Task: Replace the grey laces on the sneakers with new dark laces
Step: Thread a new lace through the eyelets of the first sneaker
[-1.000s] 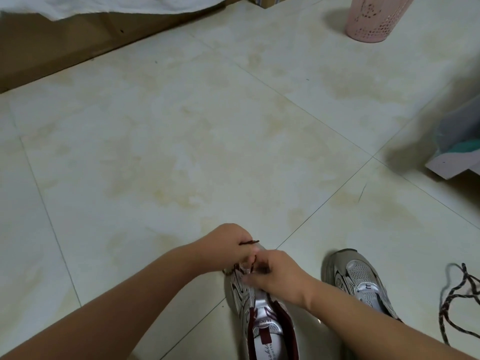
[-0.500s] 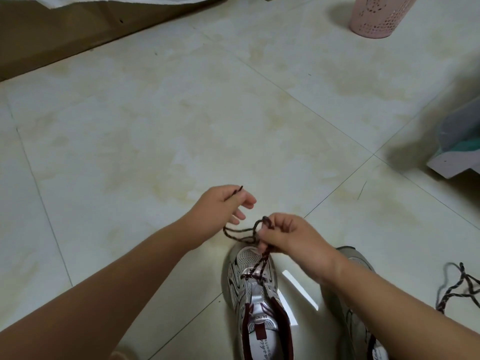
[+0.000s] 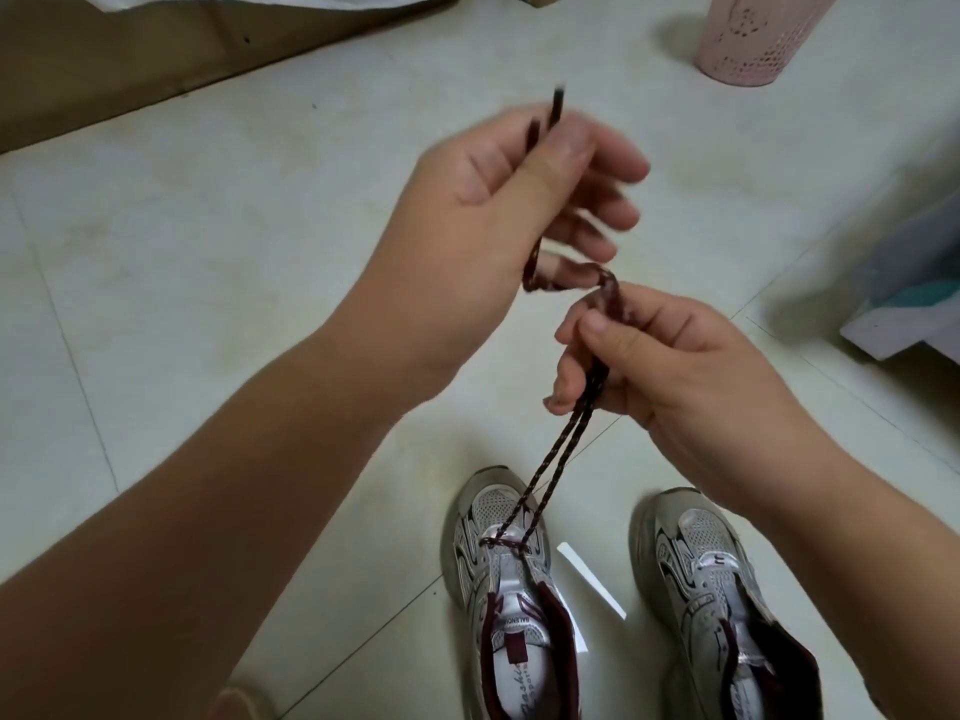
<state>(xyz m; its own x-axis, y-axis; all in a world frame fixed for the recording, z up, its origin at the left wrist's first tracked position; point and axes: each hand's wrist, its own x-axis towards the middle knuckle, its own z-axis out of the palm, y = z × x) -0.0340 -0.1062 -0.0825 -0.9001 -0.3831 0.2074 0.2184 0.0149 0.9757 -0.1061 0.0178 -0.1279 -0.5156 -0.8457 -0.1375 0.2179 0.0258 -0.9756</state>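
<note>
Two silver-and-maroon sneakers stand on the tiled floor, the left sneaker (image 3: 501, 579) and the right sneaker (image 3: 711, 589). A dark lace (image 3: 556, 459) runs through the lowest eyelets of the left sneaker and rises as two strands. My right hand (image 3: 660, 366) grips both strands together above the shoe. My left hand (image 3: 498, 194) is raised higher and pinches the two lace tips between thumb and forefinger. The lace loops slackly between the hands. The right sneaker shows no lace.
A pink perforated bin (image 3: 763, 33) stands at the far right. A white-and-teal box (image 3: 914, 314) lies at the right edge. A brown bed base (image 3: 104, 59) with white cloth runs along the top left. A white paper strip (image 3: 592, 579) lies between the shoes.
Both hands have lifted away from the left sneaker's toe, pulling the dark lace up through the eyelets. My left hand has risen farthest, drawing out the lace ends.
</note>
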